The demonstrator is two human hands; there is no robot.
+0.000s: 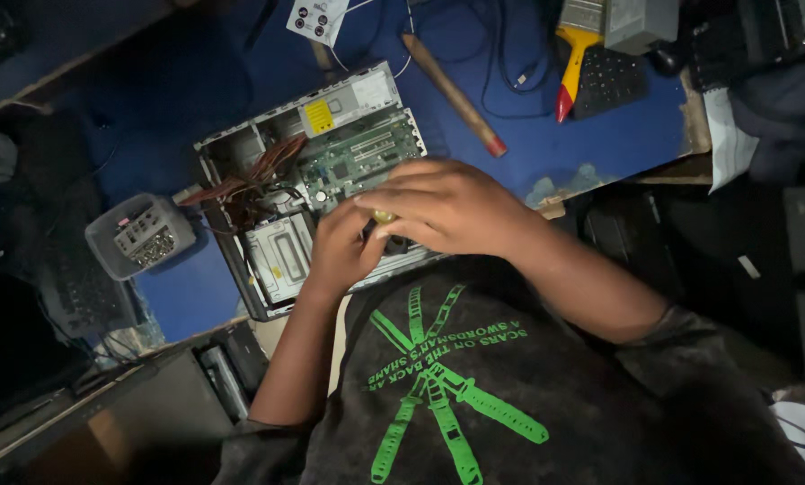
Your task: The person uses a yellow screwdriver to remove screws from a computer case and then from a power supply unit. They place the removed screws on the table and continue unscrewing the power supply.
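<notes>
A grey tray (140, 235) of small parts sits left on the blue table (591, 144). Beside it lies the open computer case (277, 193), green board exposed, near the table's front edge. The left hand (341, 251) and right hand (447, 207) meet over it, fingers (393, 199) curled together, pinching a small yellowish part (384, 216).
</notes>
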